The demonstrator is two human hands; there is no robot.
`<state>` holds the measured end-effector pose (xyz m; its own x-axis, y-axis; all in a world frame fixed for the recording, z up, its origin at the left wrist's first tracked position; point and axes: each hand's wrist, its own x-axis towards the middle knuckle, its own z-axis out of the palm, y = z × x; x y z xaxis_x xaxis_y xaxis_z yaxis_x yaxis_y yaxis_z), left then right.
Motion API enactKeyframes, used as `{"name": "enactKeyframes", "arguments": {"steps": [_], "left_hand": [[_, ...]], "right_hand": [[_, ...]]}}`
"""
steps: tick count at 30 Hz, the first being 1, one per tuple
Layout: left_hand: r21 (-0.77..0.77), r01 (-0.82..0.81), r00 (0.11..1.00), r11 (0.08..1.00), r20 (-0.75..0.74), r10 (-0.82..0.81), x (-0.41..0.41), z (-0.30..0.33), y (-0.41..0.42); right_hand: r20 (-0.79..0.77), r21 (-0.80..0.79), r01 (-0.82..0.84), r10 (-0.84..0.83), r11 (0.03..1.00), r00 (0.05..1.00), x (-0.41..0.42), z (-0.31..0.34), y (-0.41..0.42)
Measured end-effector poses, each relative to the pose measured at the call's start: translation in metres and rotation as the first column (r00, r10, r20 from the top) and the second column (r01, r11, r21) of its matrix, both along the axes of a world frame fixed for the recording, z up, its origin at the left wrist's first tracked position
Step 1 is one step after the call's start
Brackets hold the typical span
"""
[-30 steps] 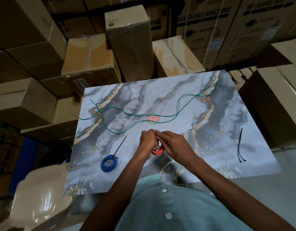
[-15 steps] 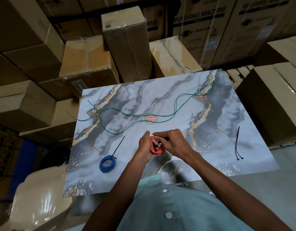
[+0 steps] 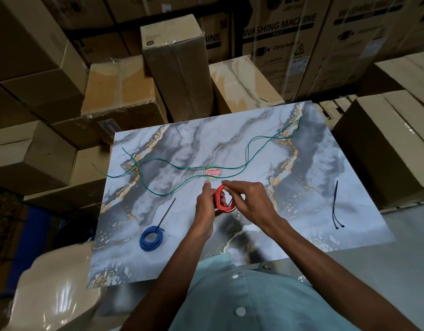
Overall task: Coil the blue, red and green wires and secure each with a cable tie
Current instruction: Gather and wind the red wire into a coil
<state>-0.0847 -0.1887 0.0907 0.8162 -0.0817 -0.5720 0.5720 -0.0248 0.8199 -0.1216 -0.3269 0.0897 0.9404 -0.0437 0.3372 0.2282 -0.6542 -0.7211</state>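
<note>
At the left the blue coil [image 3: 151, 238] lies already tied on the marble table [image 3: 301, 187]. In the middle the left hand [image 3: 206, 206] grips the red coil [image 3: 224, 199] – a second ago low and half hidden, now raised and shown as a full ring. The right hand [image 3: 250, 201] pinches its top loops. So the winding seems finished; the spare cable ties [image 3: 336, 206] wait at the right, the green wire [image 3: 182, 168] lies loose.

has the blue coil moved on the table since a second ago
No. The blue coil lies at the same spot on the marble pattern, its tie pointing toward the green wire.
</note>
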Motion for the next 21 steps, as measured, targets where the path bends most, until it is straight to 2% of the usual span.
{"name": "enactKeyframes", "arguments": {"steps": [3,6,11,16,19,21], "left_hand": [[-0.145,0.190,0.981,0.971,-0.007,-0.193,-0.004,0.000,0.009],[-0.216,0.168,0.985,0.962,0.009,-0.171,-0.012,-0.002,0.009],[-0.111,0.160,0.985,0.981,0.081,-0.151,-0.015,-0.004,0.001],[-0.039,0.058,0.989,0.998,0.139,-0.052,-0.017,-0.015,-0.005],[-0.044,0.003,0.993,0.999,0.114,0.002,-0.017,-0.013,-0.007],[-0.039,-0.017,0.994,0.999,0.111,0.022,-0.015,-0.010,-0.005]], "right_hand": [[-0.037,0.051,0.028,-0.026,0.998,0.999,0.000,-0.003,-0.009],[-0.062,0.112,0.056,-0.049,0.992,0.997,-0.001,-0.005,-0.011],[-0.037,0.091,0.052,-0.049,0.994,0.998,0.000,-0.003,-0.008],[-0.070,0.119,0.060,-0.051,0.991,0.996,-0.004,-0.004,0.002],[-0.240,0.171,0.084,-0.042,0.982,0.970,-0.006,-0.006,0.008],[-0.389,0.294,0.027,0.094,0.956,0.916,-0.008,-0.007,0.008]]}}
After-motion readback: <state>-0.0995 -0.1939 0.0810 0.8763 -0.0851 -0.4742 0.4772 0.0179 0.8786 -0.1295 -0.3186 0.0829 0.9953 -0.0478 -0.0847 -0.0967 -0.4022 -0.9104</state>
